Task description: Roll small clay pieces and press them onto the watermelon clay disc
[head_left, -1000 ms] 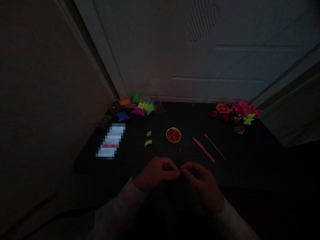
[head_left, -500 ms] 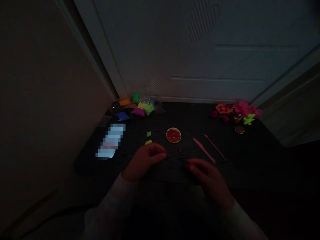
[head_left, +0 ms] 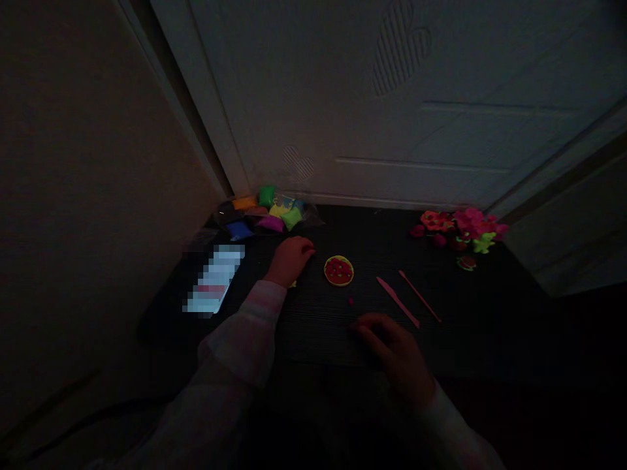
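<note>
I count two hands over one dark bench: one left hand, one right hand. Between them there's a single round, yellow-rimmed red disc and one small red ball. Pink tools make two: one knife and one thin stick. One yellow scrap peeks from beneath the left wrist. Over there, at least six coloured packets; the darker ones blur together. One lit screen. Opposite, two loose pink balls, one yellow-green figure, one little burger shape; the pink heap I can't number. Two hearts mark the door.
</note>
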`<state>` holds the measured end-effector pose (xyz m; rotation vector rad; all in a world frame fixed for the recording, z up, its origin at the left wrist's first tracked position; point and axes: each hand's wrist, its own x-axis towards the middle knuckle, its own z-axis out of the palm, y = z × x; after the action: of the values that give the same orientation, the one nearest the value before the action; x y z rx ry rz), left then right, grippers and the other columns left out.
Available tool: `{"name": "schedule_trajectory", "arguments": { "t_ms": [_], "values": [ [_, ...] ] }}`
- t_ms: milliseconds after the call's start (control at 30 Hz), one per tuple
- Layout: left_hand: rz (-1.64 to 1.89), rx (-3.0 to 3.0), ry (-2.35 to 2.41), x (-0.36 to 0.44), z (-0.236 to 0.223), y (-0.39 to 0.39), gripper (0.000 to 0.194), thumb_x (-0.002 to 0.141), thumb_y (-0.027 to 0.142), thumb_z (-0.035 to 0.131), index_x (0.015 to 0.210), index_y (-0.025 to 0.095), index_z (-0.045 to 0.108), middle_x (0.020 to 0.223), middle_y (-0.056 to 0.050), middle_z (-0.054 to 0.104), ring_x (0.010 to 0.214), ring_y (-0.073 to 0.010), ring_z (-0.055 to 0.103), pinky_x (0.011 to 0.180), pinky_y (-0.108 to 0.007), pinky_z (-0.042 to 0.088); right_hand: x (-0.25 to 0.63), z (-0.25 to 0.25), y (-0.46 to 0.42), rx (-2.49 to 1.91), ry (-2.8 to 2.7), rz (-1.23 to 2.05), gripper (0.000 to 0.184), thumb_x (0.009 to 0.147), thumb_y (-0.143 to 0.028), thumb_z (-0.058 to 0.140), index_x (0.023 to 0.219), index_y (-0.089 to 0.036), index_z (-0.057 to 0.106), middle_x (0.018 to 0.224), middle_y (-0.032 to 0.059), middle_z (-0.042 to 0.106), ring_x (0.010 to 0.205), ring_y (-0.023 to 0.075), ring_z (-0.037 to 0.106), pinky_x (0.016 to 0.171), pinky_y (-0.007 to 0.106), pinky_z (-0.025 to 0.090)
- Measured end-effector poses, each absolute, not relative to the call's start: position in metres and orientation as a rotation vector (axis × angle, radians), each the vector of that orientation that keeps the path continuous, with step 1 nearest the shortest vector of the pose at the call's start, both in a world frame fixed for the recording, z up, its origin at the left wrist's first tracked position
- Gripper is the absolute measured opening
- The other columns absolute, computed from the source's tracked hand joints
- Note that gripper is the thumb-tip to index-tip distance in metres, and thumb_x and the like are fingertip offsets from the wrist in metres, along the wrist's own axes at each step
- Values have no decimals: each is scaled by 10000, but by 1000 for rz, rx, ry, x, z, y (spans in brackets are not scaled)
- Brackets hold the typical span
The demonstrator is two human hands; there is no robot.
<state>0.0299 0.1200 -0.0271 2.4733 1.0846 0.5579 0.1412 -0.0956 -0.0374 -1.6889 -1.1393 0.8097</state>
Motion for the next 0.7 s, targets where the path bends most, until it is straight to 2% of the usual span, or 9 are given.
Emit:
{"name": "schedule_trajectory", "arguments": {
  "t_ms": [100, 167, 267, 400, 467, 567, 700],
  "values": [
    [542, 2517, 1058, 28, -32, 119, 176, 761, 238, 501, 857, 155, 623, 891, -63, 627, 844, -191, 539, 780, -314, 403, 143, -38, -96, -1637, -1134, 812, 261, 796, -338, 452, 998, -211, 560, 865, 23, 651, 810, 154, 583, 734, 297, 450],
    [539, 2538, 1053, 28, -34, 118, 195, 776, 245, 480, 878, 156, 620, 911, -64, 626, 861, -193, 532, 795, -318, 397, 142, -38, -97, -1612, -1127, 785, 271, 822, -337, 402, 1009, -208, 550, 850, 21, 654, 768, 144, 589, 723, 296, 453],
    [549, 2560, 1067, 28, -35, 117, 204, 787, 229, 459, 890, 148, 615, 910, -74, 619, 873, -198, 524, 806, -326, 392, 140, -36, -98, -1626, -1113, 785, 241, 822, -344, 396, 883, -195, 574, 760, 18, 658, 666, 133, 584, 649, 274, 457],
    [562, 2571, 1073, 28, -33, 114, 204, 784, 200, 450, 890, 139, 614, 882, -77, 614, 850, -192, 529, 796, -322, 401, 139, -34, -100, -1679, -1090, 829, 189, 713, -353, 543, 614, -192, 545, 541, -17, 600, 508, 123, 543, 476, 229, 422],
    [573, 2567, 1068, 27, -33, 114, 212, 783, 201, 449, 902, 132, 610, 882, -79, 612, 843, -186, 534, 792, -313, 407, 141, -34, -100, -1686, -1115, 750, 190, 695, -342, 559, 574, -196, 550, 533, -19, 586, 511, 124, 537, 472, 227, 418],
    [600, 2552, 1070, 26, -34, 115, 224, 785, 220, 446, 911, 129, 607, 884, -79, 611, 847, -179, 540, 786, -303, 415, 144, -35, -99, -1670, -1188, 666, 172, 760, -317, 490, 755, -214, 628, 715, 10, 632, 678, 145, 575, 606, 259, 453],
    [636, 2531, 1085, 25, -37, 116, 227, 780, 244, 454, 909, 136, 607, 885, -75, 613, 853, -179, 544, 788, -302, 417, 144, -38, -96, -1610, -1124, 694, 234, 789, -305, 465, 974, -231, 588, 906, 33, 629, 840, 158, 573, 754, 306, 448]
  ]
}}
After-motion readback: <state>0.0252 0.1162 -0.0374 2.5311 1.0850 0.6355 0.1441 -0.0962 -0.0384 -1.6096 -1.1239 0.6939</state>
